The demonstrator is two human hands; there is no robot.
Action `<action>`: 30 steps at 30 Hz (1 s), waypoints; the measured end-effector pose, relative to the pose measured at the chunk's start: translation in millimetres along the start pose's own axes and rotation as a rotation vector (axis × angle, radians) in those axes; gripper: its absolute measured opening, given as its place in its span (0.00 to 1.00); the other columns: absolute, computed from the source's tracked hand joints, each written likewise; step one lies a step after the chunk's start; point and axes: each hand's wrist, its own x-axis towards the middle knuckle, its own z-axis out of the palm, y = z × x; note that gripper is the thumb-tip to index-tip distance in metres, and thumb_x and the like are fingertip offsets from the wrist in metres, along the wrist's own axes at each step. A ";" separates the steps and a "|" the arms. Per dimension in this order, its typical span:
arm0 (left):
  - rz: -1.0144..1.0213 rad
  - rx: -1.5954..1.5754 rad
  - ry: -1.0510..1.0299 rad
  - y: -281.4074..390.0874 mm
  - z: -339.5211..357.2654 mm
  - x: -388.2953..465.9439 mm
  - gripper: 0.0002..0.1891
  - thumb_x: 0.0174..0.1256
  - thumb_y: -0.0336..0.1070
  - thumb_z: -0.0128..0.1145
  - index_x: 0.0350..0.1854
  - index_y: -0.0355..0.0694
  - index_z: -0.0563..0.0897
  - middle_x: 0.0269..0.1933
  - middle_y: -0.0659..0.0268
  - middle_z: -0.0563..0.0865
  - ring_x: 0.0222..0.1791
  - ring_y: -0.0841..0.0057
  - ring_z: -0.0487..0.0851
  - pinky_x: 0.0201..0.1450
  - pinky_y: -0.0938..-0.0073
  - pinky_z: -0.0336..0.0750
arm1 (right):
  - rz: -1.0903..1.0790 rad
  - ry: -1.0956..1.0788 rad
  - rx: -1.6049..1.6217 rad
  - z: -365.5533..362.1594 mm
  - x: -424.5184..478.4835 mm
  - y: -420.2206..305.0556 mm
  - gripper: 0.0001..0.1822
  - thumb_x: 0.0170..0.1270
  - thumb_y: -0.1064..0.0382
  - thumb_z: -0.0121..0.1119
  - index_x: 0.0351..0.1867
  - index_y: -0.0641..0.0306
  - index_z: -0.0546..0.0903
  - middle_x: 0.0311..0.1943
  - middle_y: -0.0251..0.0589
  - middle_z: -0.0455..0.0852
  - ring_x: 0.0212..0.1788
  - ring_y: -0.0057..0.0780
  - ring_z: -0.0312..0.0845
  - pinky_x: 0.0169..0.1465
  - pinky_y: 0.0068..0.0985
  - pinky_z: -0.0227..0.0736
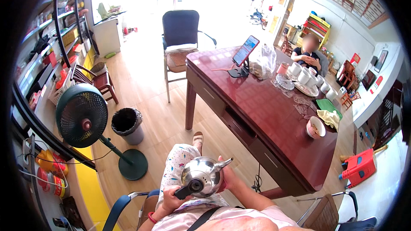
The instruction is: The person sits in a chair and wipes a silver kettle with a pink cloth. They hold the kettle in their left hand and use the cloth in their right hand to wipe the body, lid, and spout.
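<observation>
A shiny stainless steel kettle (199, 171) is above my lap, its thin spout pointing up and to the right. My left hand (171, 197) grips its black handle (183, 192). Against the kettle's right side, below the spout, lies my right hand (228, 175), its fingers partly hidden by the steel body. A small reddish patch shows at that palm; what it is I cannot tell. My patterned trousers (175, 162) are beneath the kettle.
To the right stands a dark red table (250, 102) with a phone on a stand (245, 51), white mugs (303, 77), a bowl (315, 127) and cloths (328, 118). A floor fan (82, 115) and a lined bin (133, 134) are left. A person (306, 54) sits beyond the table.
</observation>
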 end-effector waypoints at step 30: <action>-0.618 -0.547 0.474 -5.7 1.3 7.2 0.08 0.54 0.30 0.67 0.23 0.37 0.80 0.18 0.75 0.76 0.16 0.88 0.69 0.18 0.83 0.61 | -1.083 0.252 -1.275 61.4 38.4 41.1 0.22 0.68 0.59 0.51 0.58 0.71 0.74 0.63 0.53 0.71 0.67 0.47 0.61 0.69 0.38 0.51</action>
